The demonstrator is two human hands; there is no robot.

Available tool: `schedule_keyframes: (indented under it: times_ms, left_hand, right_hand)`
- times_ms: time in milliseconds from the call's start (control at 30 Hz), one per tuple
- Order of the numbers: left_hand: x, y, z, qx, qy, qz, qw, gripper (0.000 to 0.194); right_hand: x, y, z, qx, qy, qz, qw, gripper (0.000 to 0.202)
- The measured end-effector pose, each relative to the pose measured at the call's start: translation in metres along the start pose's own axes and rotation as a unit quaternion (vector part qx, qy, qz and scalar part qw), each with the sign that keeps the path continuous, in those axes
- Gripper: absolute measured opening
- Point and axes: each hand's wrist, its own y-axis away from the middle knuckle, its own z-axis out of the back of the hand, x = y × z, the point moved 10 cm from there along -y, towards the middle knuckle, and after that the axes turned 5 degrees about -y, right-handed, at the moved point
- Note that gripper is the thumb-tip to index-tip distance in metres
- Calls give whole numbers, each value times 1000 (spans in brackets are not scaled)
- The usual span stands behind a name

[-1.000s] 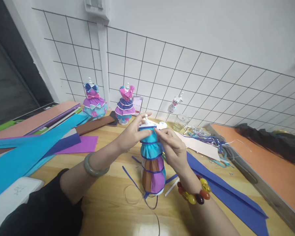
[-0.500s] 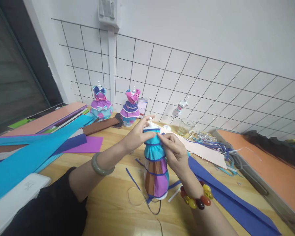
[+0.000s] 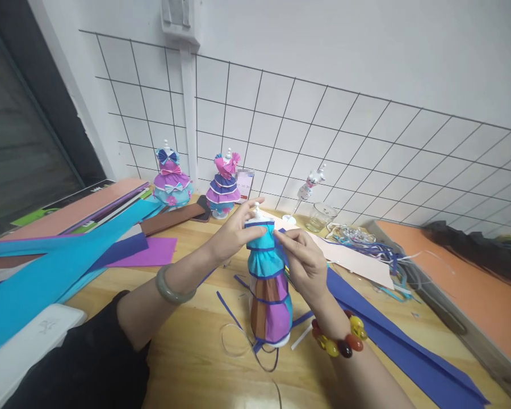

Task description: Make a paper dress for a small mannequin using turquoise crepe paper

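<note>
A small dress form in a tiered paper dress [image 3: 267, 262] stands upright before me, with turquoise tiers on top, brown and purple panels below and dark blue trim. My left hand [image 3: 234, 232] is closed on its top, thumb pressed on the front of the bodice and fingers behind the neck. At the bodice's right edge, my right hand [image 3: 304, 255] pinches with thumb and forefinger what looks like a dark blue strip [image 3: 281, 243]; the fingers partly hide it. Thin dark blue strips [image 3: 229, 309] lie around the base.
Two dressed forms [image 3: 172, 182] [image 3: 223, 190] and a bare form [image 3: 310, 184] stand at the back, near a glass jar [image 3: 321, 217]. Coloured paper sheets [image 3: 106, 236] cover the left; a blue sheet [image 3: 392, 335] lies right. Tangled strips [image 3: 357, 238] lie beside an orange-surfaced tray [image 3: 451, 267].
The view has shifted slightly. Both hands keep nearly the same hold on the dress form; a bit of dark blue strip now shows under my left forearm.
</note>
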Motion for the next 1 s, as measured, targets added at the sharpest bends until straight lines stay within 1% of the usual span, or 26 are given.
schedule_keyframes:
  times_ms: [133,233,300,367,467,533,633,667,700,767,833,933,1000]
  left_hand:
    - [-1,-1,1,1,2,-14,1000,65]
    - [0,-2,2,1,4,-12,1000,65]
    - [1,-2,2,1,5,-9,1000,66]
    - [1,-2,2,0,6,-6,1000,67]
    - [2,-2,4,-9,7,-4,1000,68]
    - [2,-2,4,-9,6,-6,1000,68]
    - [1,-1,3,-4,-1,-11,1000,66]
    - [1,-1,2,-2,-3,-10,1000,65]
    - [0,0,1,-1,-5,-7,1000,66]
    - [-1,2,-2,0,-4,0,1000,66]
    - [-4,5,-6,5,0,3,1000,66]
    - [-10,10,-16,25,1,6,1000,67]
    - [-14,14,-22,39,-9,7,999,67]
  right_hand:
    - [0,4,-7,31,44,31,998,65]
    - [6,5,-8,37,78,62,994,68]
    - [11,4,-8,39,80,73,993,67]
    - [12,3,-3,20,65,65,996,65]
    - [7,1,9,-34,45,31,998,61]
    - [3,1,7,-28,44,22,998,60]
    - [4,2,-2,16,53,35,998,60]
    - [4,2,0,10,54,36,998,59]
    - [4,1,5,-10,53,30,998,57]
    - [-1,0,19,-65,36,-17,997,50]
    - [-14,-1,27,-94,-4,-104,990,40]
    - [-31,1,24,-82,-73,-244,964,31]
    - [-34,3,22,-70,-87,-299,948,31]
